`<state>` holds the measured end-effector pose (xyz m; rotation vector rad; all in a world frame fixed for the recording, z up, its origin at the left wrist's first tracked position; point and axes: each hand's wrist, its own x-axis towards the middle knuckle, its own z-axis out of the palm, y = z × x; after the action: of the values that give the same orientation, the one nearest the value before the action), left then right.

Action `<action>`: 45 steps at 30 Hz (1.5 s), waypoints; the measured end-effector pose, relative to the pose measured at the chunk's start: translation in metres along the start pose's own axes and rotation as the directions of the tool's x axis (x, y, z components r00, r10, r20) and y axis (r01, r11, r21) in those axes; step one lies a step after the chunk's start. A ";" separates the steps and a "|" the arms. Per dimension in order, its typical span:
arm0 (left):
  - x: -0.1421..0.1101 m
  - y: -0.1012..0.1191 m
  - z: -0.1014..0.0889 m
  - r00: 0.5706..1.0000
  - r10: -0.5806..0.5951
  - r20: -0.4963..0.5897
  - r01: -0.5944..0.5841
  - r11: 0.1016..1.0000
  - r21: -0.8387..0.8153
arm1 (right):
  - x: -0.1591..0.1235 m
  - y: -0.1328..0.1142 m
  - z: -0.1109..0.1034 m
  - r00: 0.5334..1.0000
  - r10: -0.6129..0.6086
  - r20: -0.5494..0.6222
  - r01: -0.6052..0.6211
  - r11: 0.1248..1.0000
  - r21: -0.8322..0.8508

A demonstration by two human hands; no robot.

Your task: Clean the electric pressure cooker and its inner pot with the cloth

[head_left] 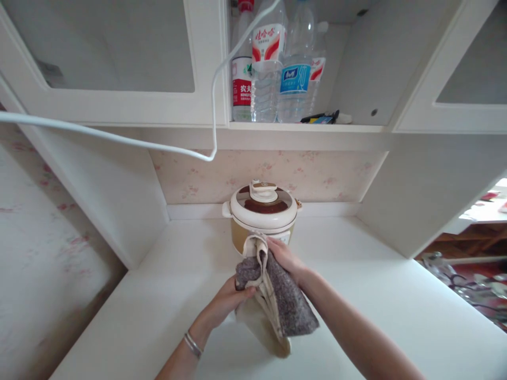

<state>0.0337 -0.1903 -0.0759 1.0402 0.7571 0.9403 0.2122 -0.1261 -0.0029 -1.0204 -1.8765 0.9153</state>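
Observation:
In front of me a folded cloth (295, 303), speckled grey-brown with cream edging, is held up by both hands over the white countertop. Fingers of my left hand (229, 301) are closed on its lower left side, the thumb lying across the front. At the upper right of the cloth, my right hand (283, 258) grips it, with part of the fingers hidden behind the fabric. A beige piece with a rounded end (269, 338) hangs beneath; whether it belongs to the cloth I cannot tell. Just beyond stands a cream and gold electric cooker (263, 214), its lid closed.
White countertop (190, 253) spreads under my hands, with cabinet panels on both sides. Overhead, an open shelf (356, 128) holds several plastic bottles (269, 74) and small items. A white cable (158, 148) hangs across the upper left. Blurred objects lie beyond the counter's right edge.

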 end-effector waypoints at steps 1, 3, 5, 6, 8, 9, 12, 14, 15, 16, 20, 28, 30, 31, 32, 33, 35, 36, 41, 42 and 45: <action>-0.004 -0.002 -0.002 0.998 -0.030 -0.050 0.030 1.000 -0.002 | 0.002 -0.002 0.004 0.999 0.022 0.035 -0.023 1.000 0.019; -0.010 -0.007 -0.009 0.980 -0.085 -0.181 0.087 0.996 0.001 | 0.003 -0.003 0.013 0.993 -0.003 0.115 0.010 0.998 -0.057; -0.014 -0.016 -0.018 0.937 -0.196 -0.288 0.212 0.977 0.026 | -0.002 0.000 0.028 0.970 -0.083 0.227 0.123 0.977 -0.172; -0.016 -0.020 -0.023 0.914 -0.253 -0.318 0.278 0.960 0.034 | -0.006 0.003 0.038 0.947 -0.125 0.297 0.191 0.960 -0.206; -0.021 -0.030 -0.032 0.898 -0.314 -0.309 0.331 0.944 0.002 | -0.020 0.012 0.059 0.892 -0.177 0.416 0.298 0.922 -0.246; -0.024 -0.033 -0.037 0.910 -0.310 -0.276 0.312 0.949 -0.038 | -0.027 0.017 0.070 0.874 -0.178 0.452 0.325 0.906 -0.272; -0.035 -0.035 -0.049 0.940 -0.271 -0.207 0.252 0.961 -0.114 | -0.046 0.023 0.088 0.866 -0.117 0.487 0.320 0.876 -0.360; -0.042 -0.031 -0.059 0.930 -0.287 -0.229 0.294 0.956 -0.007 | -0.052 0.019 0.087 0.874 -0.082 0.480 0.293 0.876 -0.384; -0.045 -0.028 -0.065 0.922 -0.293 -0.255 0.323 0.942 0.086 | -0.054 0.015 0.084 0.880 -0.072 0.470 0.280 0.878 -0.388; -0.047 -0.025 -0.071 0.913 -0.295 -0.283 0.353 0.917 0.185 | -0.056 0.012 0.079 0.888 -0.063 0.456 0.266 0.879 -0.396; -0.051 -0.020 -0.098 0.896 -0.166 -0.411 0.368 0.795 0.482 | -0.074 0.013 0.068 0.913 0.025 0.407 0.198 0.846 -0.496; -0.036 -0.023 -0.078 0.843 0.272 -0.464 0.156 0.702 0.695 | -0.122 0.036 0.076 0.849 0.001 0.528 0.323 0.790 -0.521; -0.029 -0.026 -0.063 0.854 0.279 -0.439 0.104 0.736 0.669 | -0.128 0.041 0.061 0.847 -0.006 0.531 0.336 0.780 -0.528; -0.026 -0.027 -0.058 0.852 0.270 -0.448 0.096 0.762 0.640 | -0.132 0.046 0.048 0.851 -0.006 0.525 0.340 0.769 -0.542; -0.023 -0.027 -0.056 0.847 0.249 -0.469 0.099 0.794 0.599 | -0.137 0.053 0.033 0.858 -0.004 0.514 0.341 0.754 -0.562; -0.020 -0.026 -0.056 0.841 0.216 -0.496 0.107 0.832 0.544 | -0.143 0.061 0.015 0.865 0.002 0.503 0.340 0.735 -0.587; -0.012 -0.019 -0.065 0.834 0.137 -0.535 0.090 0.922 0.377 | -0.158 0.081 -0.028 0.883 0.018 0.468 0.328 0.690 -0.645; -0.007 -0.013 -0.072 0.835 0.100 -0.541 0.057 0.962 0.265 | -0.167 0.092 -0.051 0.884 0.025 0.466 0.331 0.669 -0.665; 0.031 0.026 -0.106 0.852 0.016 -0.523 -0.130 0.974 -0.183 | -0.211 0.145 -0.155 0.948 0.074 0.308 0.212 0.573 -0.792; 0.040 0.033 -0.108 0.856 0.018 -0.516 -0.141 0.970 -0.200 | -0.218 0.153 -0.169 0.965 0.093 0.244 0.152 0.557 -0.816; 0.067 0.049 -0.102 0.870 0.045 -0.492 -0.148 0.974 -0.173 | -0.228 0.168 -0.191 0.987 0.147 0.066 -0.029 0.563 -0.826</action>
<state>-0.0406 -0.0824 -0.0693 0.6643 1.0024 1.3657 0.5137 -0.2171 -0.1336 -1.6395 -2.4460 0.0579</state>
